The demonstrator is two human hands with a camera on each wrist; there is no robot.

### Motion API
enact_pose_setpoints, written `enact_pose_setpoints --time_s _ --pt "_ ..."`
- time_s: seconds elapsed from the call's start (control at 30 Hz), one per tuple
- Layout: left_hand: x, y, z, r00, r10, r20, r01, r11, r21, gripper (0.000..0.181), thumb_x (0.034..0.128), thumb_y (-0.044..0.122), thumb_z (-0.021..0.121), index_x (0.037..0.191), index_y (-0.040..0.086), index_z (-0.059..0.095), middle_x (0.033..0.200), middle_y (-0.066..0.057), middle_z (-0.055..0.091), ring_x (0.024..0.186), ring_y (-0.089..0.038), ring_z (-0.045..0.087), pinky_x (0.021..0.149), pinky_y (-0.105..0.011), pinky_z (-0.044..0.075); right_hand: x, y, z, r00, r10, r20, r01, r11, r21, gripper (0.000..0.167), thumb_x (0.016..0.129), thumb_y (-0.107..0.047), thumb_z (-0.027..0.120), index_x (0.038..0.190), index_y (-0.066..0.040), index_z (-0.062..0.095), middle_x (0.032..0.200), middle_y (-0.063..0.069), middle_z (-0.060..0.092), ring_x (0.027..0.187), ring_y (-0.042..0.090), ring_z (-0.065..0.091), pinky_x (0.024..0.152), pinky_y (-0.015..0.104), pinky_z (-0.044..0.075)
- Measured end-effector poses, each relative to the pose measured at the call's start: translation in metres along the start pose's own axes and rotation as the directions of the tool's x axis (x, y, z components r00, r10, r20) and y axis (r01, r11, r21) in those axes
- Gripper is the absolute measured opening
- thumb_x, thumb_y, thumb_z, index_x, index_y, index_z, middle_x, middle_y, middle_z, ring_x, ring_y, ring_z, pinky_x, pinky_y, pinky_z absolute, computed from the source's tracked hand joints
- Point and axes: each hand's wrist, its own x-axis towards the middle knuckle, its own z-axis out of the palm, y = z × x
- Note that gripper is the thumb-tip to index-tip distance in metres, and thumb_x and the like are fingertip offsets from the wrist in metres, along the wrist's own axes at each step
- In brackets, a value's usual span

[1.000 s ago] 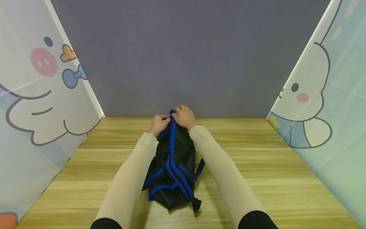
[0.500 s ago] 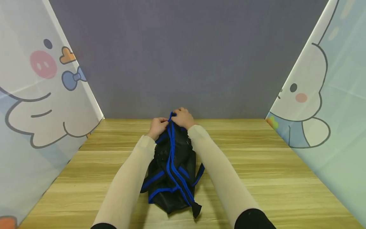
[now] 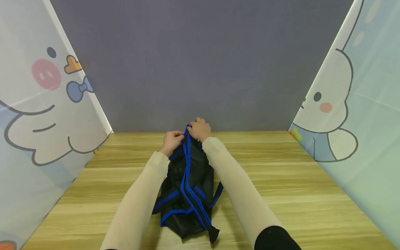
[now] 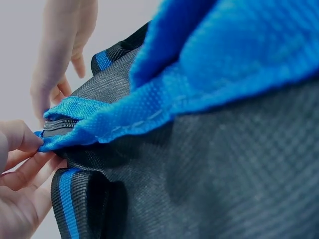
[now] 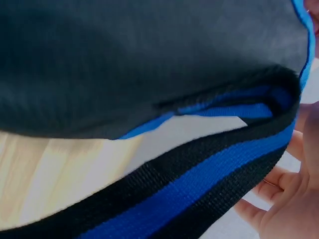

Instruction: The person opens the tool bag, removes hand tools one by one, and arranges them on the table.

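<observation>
A black fabric bag (image 3: 200, 166) with blue edging lies on the wooden table, its far end raised between both hands. A dark zipper (image 4: 61, 124) shows between the two blue edges at that end in the left wrist view. My left hand (image 3: 172, 141) pinches the blue edge on the left of the zipper's far end. Just across from it, my right hand (image 3: 200, 130) grips the same end, thumb toward the edging; its fingertips are partly hidden behind the bag. A black handle strap with a blue stripe (image 5: 199, 184) loops out beside the right hand in the right wrist view.
The wooden table (image 3: 265, 180) meets a grey panel (image 3: 200, 62) just behind the hands. Cartoon-printed sheets stand on the left (image 3: 18, 187) and right (image 3: 375, 139). A black fabric tab (image 3: 214, 233) hangs at the bag's near end.
The head view has tilted slightly, so table and bag sit lower in it. Both hands keep their places at the bag's far end, with only slight finger shifts.
</observation>
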Motion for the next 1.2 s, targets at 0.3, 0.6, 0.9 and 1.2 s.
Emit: enact_pose_setpoints --time_s 0.3,0.6,0.9,1.2 --pt "0.002 0.003 0.0 1.0 0.016 0.019 -0.015 1.0 -0.02 0.03 0.0984 0.002 0.052 0.122 -0.01 0.065 0.118 -0.024 0.065 0.082 -0.018 0.063 0.075 -0.029 0.055 0.001 0.003 -0.006 0.999 -0.026 0.034 0.027 0.999 -0.029 0.041 0.105 -0.025 0.039 0.141 -0.021 0.058 0.145 0.012 0.042 0.133 0.03 0.035 0.108 0.048 0.036" --pt "0.001 0.001 0.0 1.0 0.005 0.023 -0.004 1.0 -0.029 0.029 0.0983 0.001 0.052 0.122 -0.011 0.065 0.12 -0.026 0.064 0.087 -0.019 0.063 0.085 -0.038 0.056 -0.004 -0.001 -0.002 0.993 -0.062 0.104 0.062 0.998 0.008 0.043 0.105 -0.022 0.041 0.146 -0.016 0.052 0.147 0.014 0.042 0.135 0.032 0.034 0.107 0.049 0.037" --pt "0.002 0.001 0.0 0.998 0.028 0.052 -0.026 0.999 -0.032 0.028 0.0966 -0.001 0.053 0.118 -0.013 0.066 0.114 -0.025 0.067 0.079 -0.011 0.061 0.072 -0.024 0.055 -0.006 0.004 -0.001 0.994 -0.037 0.106 0.023 0.991 0.13 0.044 0.104 -0.021 0.045 0.147 -0.023 0.051 0.147 0.013 0.043 0.13 0.034 0.038 0.102 0.05 0.04" --pt "0.003 -0.008 -0.002 0.992 -0.023 0.125 0.028 0.999 -0.038 0.035 0.0984 -0.001 0.048 0.131 -0.012 0.058 0.128 -0.026 0.06 0.092 -0.019 0.063 0.081 -0.029 0.055 -0.005 0.005 0.005 0.994 -0.032 0.105 0.011 0.982 0.19 0.042 0.101 -0.019 0.05 0.142 -0.019 0.057 0.146 0.013 0.044 0.131 0.037 0.037 0.103 0.051 0.039"
